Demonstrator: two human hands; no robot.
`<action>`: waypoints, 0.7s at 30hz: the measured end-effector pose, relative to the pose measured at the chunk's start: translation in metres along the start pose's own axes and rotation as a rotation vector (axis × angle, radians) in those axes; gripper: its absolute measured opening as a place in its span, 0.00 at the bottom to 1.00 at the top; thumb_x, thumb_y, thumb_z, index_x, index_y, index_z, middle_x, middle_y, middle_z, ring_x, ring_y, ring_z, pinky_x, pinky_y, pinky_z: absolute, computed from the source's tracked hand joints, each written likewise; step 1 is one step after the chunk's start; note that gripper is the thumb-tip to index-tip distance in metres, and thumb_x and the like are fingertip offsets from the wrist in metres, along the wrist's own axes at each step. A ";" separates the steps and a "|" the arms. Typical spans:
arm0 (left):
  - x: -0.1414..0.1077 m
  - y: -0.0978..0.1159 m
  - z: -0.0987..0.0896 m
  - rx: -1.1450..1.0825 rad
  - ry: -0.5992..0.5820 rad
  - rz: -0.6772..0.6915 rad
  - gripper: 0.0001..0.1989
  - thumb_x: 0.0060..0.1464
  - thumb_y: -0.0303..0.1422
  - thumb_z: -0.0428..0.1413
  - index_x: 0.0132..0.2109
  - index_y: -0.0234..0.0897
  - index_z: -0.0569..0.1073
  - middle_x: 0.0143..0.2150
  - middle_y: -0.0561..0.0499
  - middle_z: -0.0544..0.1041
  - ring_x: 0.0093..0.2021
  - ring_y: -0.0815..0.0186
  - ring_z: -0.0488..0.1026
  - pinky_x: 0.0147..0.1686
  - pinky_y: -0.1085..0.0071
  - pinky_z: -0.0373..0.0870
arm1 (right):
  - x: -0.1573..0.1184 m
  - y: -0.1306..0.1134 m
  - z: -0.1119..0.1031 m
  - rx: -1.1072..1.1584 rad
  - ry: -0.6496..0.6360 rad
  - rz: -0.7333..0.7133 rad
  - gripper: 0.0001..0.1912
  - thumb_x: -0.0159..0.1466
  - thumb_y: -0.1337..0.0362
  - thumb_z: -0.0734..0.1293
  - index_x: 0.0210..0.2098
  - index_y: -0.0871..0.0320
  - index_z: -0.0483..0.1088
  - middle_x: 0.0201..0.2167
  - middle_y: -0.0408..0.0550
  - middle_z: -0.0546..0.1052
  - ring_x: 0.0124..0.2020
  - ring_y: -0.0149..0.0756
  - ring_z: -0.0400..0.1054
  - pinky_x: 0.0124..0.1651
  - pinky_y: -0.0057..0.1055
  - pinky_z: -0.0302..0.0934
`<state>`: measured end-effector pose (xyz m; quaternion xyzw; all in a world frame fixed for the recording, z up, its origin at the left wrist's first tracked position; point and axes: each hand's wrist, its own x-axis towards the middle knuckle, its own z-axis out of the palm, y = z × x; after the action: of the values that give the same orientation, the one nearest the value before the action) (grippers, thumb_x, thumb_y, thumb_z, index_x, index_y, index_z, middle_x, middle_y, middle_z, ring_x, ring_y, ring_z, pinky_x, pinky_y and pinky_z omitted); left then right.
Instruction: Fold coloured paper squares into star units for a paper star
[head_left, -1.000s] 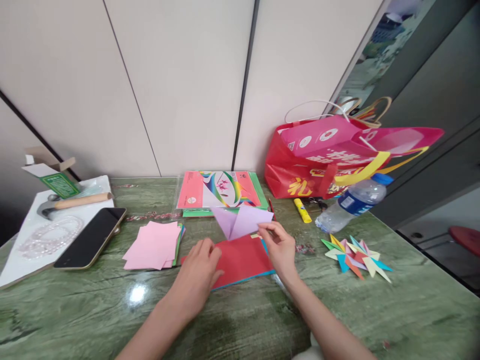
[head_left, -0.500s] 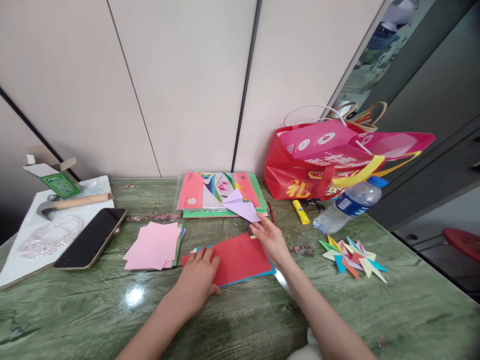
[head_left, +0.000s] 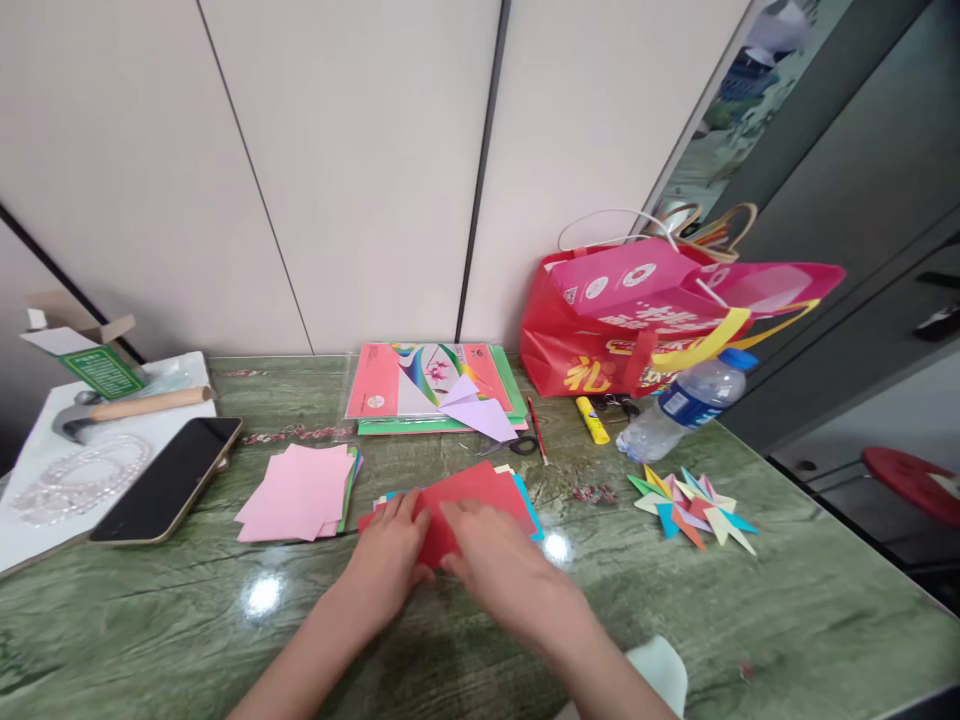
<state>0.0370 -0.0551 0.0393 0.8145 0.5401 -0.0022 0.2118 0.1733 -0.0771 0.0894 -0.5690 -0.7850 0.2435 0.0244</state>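
Observation:
My left hand [head_left: 394, 548] rests over the left part of a red sheet of paper [head_left: 487, 490], its fingers on top and its thumb at the near edge. My right hand [head_left: 495, 560], slightly blurred, grips the near middle of the same sheet, close to my left thumb. Blue paper [head_left: 529, 505] and other coloured sheets show from beneath the red one. Beyond it, a folded lilac paper [head_left: 484, 415] lies on a packet of coloured paper [head_left: 379, 385], beside dark-handled scissors [head_left: 525, 446]. To the left is a stack of pink squares [head_left: 300, 495].
A phone [head_left: 172, 480], hammer [head_left: 142, 405] and bead string [head_left: 82, 480] lie at left. At right are a red bag [head_left: 555, 340], glue stick [head_left: 592, 420], plastic bottle [head_left: 686, 405] and folded multicoloured paper stars [head_left: 694, 505]. A red pencil [head_left: 538, 430] lies near the scissors.
My right hand has left the folded lilac paper and come back toward me onto the red sheet. The scissors are now uncovered. More blue shows at the right of the pile.

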 end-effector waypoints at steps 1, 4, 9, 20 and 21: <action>0.001 -0.002 0.002 0.018 0.010 -0.003 0.23 0.40 0.25 0.58 0.47 0.34 0.68 0.59 0.40 0.62 0.57 0.53 0.58 0.55 0.57 0.53 | 0.002 -0.001 0.007 -0.056 -0.029 0.005 0.19 0.54 0.73 0.64 0.46 0.68 0.66 0.42 0.62 0.72 0.45 0.51 0.66 0.46 0.43 0.60; 0.004 -0.007 0.009 0.074 0.026 -0.004 0.24 0.38 0.26 0.59 0.47 0.33 0.68 0.58 0.39 0.63 0.57 0.52 0.58 0.54 0.58 0.53 | 0.010 0.007 0.028 -0.064 0.032 -0.051 0.23 0.55 0.75 0.60 0.51 0.68 0.62 0.45 0.63 0.70 0.47 0.50 0.64 0.47 0.43 0.59; 0.007 -0.012 0.012 0.014 0.035 -0.023 0.32 0.35 0.26 0.61 0.51 0.30 0.64 0.58 0.37 0.62 0.56 0.50 0.58 0.53 0.57 0.54 | 0.025 0.034 0.042 0.166 0.095 -0.232 0.28 0.55 0.77 0.57 0.56 0.63 0.57 0.52 0.56 0.65 0.54 0.40 0.58 0.55 0.36 0.54; 0.002 -0.016 0.003 -0.297 0.122 0.070 0.23 0.40 0.27 0.57 0.47 0.37 0.65 0.46 0.47 0.71 0.47 0.58 0.66 0.47 0.63 0.61 | 0.030 0.053 0.042 0.234 0.034 -0.298 0.44 0.49 0.68 0.71 0.60 0.58 0.47 0.54 0.56 0.63 0.55 0.43 0.55 0.55 0.38 0.52; 0.003 -0.017 0.003 -0.314 0.135 0.062 0.22 0.41 0.27 0.57 0.47 0.37 0.65 0.46 0.47 0.72 0.47 0.59 0.67 0.47 0.63 0.61 | 0.030 0.053 0.042 0.229 0.048 -0.288 0.42 0.50 0.68 0.70 0.60 0.58 0.48 0.54 0.55 0.64 0.55 0.44 0.56 0.54 0.38 0.52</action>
<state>0.0242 -0.0486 0.0298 0.7860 0.5213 0.1434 0.2999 0.1963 -0.0522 0.0237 -0.4499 -0.8246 0.3119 0.1423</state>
